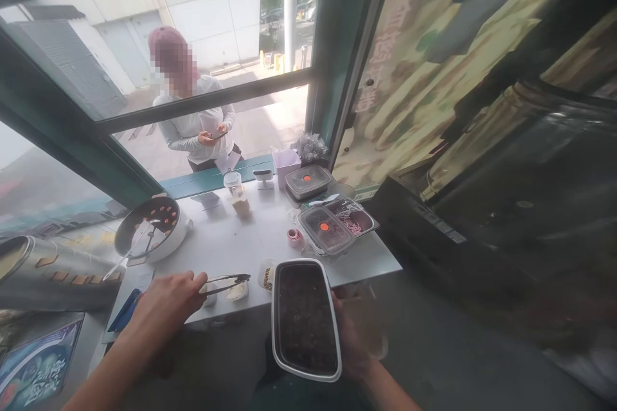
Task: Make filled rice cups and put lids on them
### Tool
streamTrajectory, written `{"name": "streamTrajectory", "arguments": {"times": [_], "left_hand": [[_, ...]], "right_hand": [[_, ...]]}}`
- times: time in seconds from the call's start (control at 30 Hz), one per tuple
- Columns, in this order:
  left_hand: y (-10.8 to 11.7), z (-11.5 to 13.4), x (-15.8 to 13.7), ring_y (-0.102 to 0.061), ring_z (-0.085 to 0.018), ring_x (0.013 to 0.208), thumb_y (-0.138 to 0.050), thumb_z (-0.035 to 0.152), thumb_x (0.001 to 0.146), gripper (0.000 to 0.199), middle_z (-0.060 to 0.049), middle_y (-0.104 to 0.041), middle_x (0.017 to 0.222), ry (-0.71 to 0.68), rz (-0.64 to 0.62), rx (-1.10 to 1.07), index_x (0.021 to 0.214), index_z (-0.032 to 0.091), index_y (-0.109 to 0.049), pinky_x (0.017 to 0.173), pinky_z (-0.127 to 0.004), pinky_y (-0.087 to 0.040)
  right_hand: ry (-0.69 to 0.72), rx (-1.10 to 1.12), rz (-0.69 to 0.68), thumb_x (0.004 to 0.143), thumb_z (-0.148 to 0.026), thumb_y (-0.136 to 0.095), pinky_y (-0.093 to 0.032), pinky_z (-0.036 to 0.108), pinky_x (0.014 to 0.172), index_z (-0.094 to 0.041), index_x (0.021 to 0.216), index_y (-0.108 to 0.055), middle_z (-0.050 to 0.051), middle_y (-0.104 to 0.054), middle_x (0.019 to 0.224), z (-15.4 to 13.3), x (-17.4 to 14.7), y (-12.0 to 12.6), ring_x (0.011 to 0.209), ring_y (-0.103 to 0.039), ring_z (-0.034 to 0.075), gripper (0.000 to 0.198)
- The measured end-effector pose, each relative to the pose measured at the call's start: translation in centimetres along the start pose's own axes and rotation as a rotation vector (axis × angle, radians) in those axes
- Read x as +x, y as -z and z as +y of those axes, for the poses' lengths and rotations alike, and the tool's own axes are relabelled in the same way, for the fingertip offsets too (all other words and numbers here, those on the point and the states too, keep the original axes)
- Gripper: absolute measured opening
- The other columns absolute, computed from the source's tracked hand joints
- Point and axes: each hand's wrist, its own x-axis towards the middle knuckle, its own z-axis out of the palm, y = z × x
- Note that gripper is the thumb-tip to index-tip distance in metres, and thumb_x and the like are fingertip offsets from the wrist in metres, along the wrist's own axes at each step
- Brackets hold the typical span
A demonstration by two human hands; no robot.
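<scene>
gripping the tongs (226,282) in your left hand (166,303), your right hand (354,340) clasps the full rectangular container (305,320) by its long side, off the white table (231,241) edge; it looks heavy and flexible, so support underneath.

Left hand (169,300) out over the near edge of the white counter (231,241), fingers (196,279) pinching a pair of metal tongs (226,282) that point right, just above a small dish (237,292). Right hand (354,334) grips a long tray of dark filling (305,319) from its right side, held clear of the counter's edge. Further back, a round pan (150,225) sits to the left, lidded containers (328,226) to the right, a plastic cup (235,187) between. Outside the window, a person in a light top (195,125) stands looking at a phone (216,135).
</scene>
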Motion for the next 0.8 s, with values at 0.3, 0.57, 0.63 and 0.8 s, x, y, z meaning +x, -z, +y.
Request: {"name": "streamTrajectory", "arguments": {"times": [0.3, 0.57, 0.63, 0.8], "left_hand": [[-2.3, -2.2, 1.6, -0.079, -0.036, 0.09, -0.06, 0.028, 0.099, 0.018, -0.009, -0.078, 0.097, 0.074, -0.02, 0.002, 0.112, 0.021, -0.07, 0.07, -0.041, -0.053], [5.3, 5.7, -0.4, -0.075, -0.033, 0.093, -0.063, 0.026, 0.097, 0.03, -0.009, -0.073, 0.105, -0.146, 0.051, -0.009, 0.127, 0.025, -0.067, 0.077, -0.044, -0.057], [5.9, 8.1, 0.3, -0.074, -0.033, 0.09, -0.056, 0.016, 0.096, 0.029, -0.012, -0.073, 0.103, -0.214, 0.053, 0.023, 0.122, 0.02, -0.068, 0.077, -0.045, -0.057], [7.2, 10.7, 1.1, -0.074, -0.033, 0.083, -0.036, -0.002, 0.091, 0.042, -0.016, -0.072, 0.095, -0.302, 0.018, 0.136, 0.113, 0.013, -0.068, 0.072, -0.045, -0.057]], "right_hand": [[0.097, -0.024, 0.057, 0.081, -0.073, -0.078, -0.044, 0.052, 0.129, -0.028, 0.109, -0.087, 0.008, -0.082, 0.125, -0.8, -2.0, 2.1, 0.129, -0.071, 0.036, 0.053], [0.099, -0.12, -0.047, 0.089, -0.075, -0.07, -0.051, 0.052, 0.121, -0.02, 0.119, -0.084, 0.013, -0.077, 0.134, 0.4, -2.1, 0.2, 0.13, -0.071, 0.034, 0.064], [0.113, -0.168, -0.068, 0.094, -0.072, -0.065, -0.052, 0.048, 0.119, -0.02, 0.119, -0.084, 0.013, -0.079, 0.132, 0.6, -2.2, -0.2, 0.125, -0.073, 0.032, 0.06], [0.109, -0.255, -0.057, 0.097, -0.073, -0.055, -0.052, 0.047, 0.117, -0.017, 0.127, -0.08, 0.013, -0.079, 0.131, 0.6, -2.9, -0.5, 0.123, -0.074, 0.032, 0.068]]}}
